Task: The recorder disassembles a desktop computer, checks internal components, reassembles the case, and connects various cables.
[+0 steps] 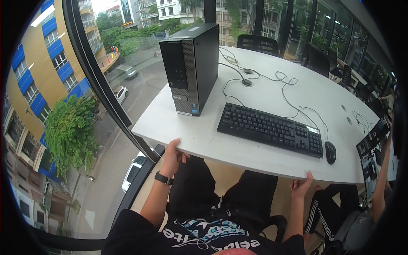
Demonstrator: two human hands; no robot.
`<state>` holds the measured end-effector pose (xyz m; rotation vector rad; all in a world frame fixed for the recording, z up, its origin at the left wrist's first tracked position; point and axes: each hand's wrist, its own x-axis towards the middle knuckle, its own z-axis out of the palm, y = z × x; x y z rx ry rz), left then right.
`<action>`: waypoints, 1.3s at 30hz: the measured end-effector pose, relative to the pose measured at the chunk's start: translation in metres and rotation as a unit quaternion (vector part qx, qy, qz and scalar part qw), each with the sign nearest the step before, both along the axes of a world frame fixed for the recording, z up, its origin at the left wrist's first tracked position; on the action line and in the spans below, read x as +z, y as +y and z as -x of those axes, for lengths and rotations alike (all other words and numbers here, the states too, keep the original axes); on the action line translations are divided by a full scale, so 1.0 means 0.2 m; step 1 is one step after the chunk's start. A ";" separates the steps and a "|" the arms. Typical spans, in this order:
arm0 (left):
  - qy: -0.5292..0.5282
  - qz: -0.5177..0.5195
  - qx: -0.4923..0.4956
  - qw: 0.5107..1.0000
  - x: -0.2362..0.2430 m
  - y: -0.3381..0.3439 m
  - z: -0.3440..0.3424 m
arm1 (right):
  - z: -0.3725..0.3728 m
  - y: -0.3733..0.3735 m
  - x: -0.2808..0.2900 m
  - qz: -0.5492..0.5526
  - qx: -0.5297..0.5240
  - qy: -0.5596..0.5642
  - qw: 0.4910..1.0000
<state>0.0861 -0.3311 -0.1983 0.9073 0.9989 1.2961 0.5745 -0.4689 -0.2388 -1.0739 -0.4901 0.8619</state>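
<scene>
**Both hands clasp the table's near edge**

The left hand [172, 156] is curled around the near edge of the white table [199, 138], thumb on top and fingers tucked beneath; a dark watch [163, 178] sits on that wrist. The right hand [302, 185] grips the same edge further along, thumb up over the rim and fingers underneath.

Between the two grips and just beyond them lies a black keyboard [270, 129], with a mouse [330, 152] beyond the right hand. Farther from the left grip a black computer tower [191, 66] stands upright, its cables [272, 78] trailing across the top.

By the look of it, the step in hand is taking hold of the table at its edge. Any shift would call for an even effort from both hands, since the upright tower could tip and the mouse could slide.
</scene>
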 end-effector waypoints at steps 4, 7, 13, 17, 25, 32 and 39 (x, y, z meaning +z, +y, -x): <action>0.006 -0.036 -0.047 0.998 0.03 0.02 0.00 | -0.01 0.04 -0.02 -0.028 -0.009 -0.012 1.000; 0.014 -0.029 -0.077 0.996 0.04 0.02 0.02 | -0.01 0.06 -0.03 -0.048 -0.017 -0.021 0.998; 0.010 -0.071 -0.095 0.993 0.02 0.04 0.03 | -0.01 0.03 0.02 -0.053 0.014 -0.059 0.997; 0.005 -0.059 -0.090 0.994 0.00 0.04 0.04 | 0.01 0.02 0.05 -0.043 0.025 -0.055 0.997; 0.028 -0.066 -0.160 0.985 0.00 0.05 0.09 | 0.07 0.03 0.08 -0.049 0.006 -0.049 0.998; 0.010 -0.084 -0.170 0.982 -0.01 0.07 0.10 | 0.03 0.04 0.04 -0.092 0.035 -0.060 0.993; 0.002 -0.100 -0.177 0.979 -0.01 0.05 0.11 | 0.03 0.04 0.03 -0.065 0.027 -0.065 0.995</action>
